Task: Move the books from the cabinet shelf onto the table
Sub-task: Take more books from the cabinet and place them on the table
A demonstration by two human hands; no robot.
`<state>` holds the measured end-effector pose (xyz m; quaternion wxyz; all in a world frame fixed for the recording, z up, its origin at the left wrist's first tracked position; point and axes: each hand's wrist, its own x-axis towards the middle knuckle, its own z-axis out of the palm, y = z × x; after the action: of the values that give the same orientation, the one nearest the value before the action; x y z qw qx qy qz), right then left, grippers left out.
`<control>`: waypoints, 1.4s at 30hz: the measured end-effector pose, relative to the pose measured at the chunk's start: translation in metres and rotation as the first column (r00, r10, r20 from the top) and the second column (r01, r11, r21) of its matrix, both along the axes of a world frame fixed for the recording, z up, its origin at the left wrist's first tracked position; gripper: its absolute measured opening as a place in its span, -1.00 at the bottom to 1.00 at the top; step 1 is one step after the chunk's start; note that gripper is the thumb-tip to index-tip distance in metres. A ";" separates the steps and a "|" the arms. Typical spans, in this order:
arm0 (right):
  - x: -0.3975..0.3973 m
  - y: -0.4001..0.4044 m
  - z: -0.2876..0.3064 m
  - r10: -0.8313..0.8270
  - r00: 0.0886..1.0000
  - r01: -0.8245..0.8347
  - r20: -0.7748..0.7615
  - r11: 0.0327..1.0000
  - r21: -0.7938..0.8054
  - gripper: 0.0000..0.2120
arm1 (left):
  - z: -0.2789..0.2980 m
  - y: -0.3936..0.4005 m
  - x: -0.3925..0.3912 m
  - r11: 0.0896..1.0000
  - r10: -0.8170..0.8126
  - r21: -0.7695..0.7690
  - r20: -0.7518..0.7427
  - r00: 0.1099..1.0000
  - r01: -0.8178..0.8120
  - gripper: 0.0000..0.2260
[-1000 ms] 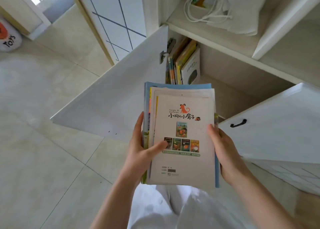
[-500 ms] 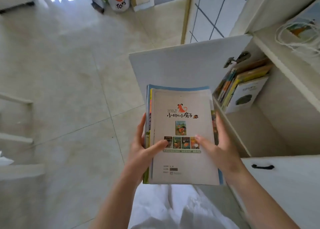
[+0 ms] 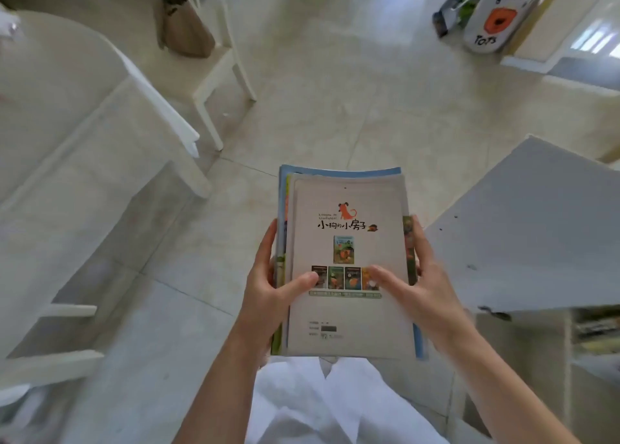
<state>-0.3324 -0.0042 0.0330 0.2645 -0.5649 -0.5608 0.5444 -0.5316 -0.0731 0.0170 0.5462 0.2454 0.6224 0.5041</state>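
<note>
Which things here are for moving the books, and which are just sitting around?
For the job:
stack of books, held by the left hand and right hand
table
open cabinet door

Just sitting around:
toy bag
brown bag on the chair

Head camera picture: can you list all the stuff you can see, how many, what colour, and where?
stack of books: one stack, white top cover, blue underneath; held over the floor, centre
table: one, white, left
chair: one, white, upper left, beside the table
brown bag: one, on the chair
toy bag: one, white with orange patch, upper right on the floor
cabinet door: one, pale grey, open, right
left hand: holds the stack's left edge, thumb on top
right hand: holds the right edge, thumb on the cover
</note>
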 end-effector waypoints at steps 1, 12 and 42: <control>-0.019 0.001 0.000 0.045 0.999 -0.045 0.007 0.999 0.009 -0.16 | 0.000 -0.009 -0.014 0.998 0.055 0.007 -0.009 0.998 -0.055 -0.21; -0.251 -0.047 -0.015 0.461 0.887 -0.460 -0.001 0.885 0.069 -0.25 | 0.000 -0.135 -0.179 0.819 0.573 0.020 -0.084 0.815 -0.573 -0.27; -0.644 0.042 -0.012 0.831 0.539 -0.842 -0.140 0.527 -0.114 -0.34 | -0.016 -0.093 -0.460 0.348 0.922 0.003 -0.180 0.342 -0.937 -0.18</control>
<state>-0.9762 0.0376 0.0209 -0.0583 -0.2283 -0.7056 0.6683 -0.9917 -0.1657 0.0011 0.1256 -0.1430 0.7146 0.6731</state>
